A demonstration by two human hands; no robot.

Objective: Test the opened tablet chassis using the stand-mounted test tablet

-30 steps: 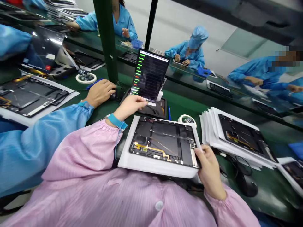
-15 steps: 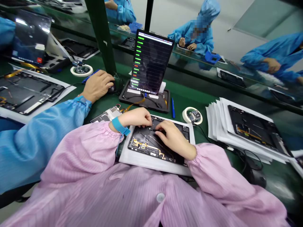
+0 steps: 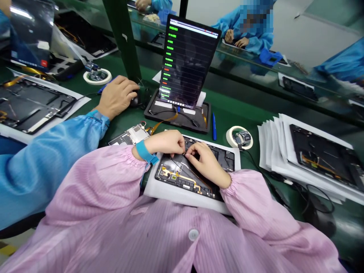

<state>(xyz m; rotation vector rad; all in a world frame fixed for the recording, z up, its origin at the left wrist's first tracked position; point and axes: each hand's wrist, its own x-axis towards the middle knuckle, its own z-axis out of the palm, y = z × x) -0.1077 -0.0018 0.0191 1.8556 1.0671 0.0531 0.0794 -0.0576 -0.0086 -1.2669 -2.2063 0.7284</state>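
An opened tablet chassis point(image 3: 182, 176) lies on a white foam sheet point(image 3: 176, 195) in front of me, with an orange flex cable inside. My left hand point(image 3: 166, 142) and my right hand point(image 3: 203, 161) meet over its upper middle. Both pinch something small and dark that I cannot make out. Behind them a lit tablet screen point(image 3: 186, 62) with green and red lines stands upright in a black tray point(image 3: 178, 117).
A co-worker's hand point(image 3: 116, 96) in a blue sleeve rests on a mouse at left. A circuit board point(image 3: 131, 135), a blue pen point(image 3: 214, 127) and a tape roll point(image 3: 239, 137) lie near. Stacked foam sheets with a chassis point(image 3: 315, 155) sit right; another chassis point(image 3: 31, 106) left.
My left hand left the standing screen and my right hand left the chassis edge. Both came together over the chassis and now pinch at its upper middle.
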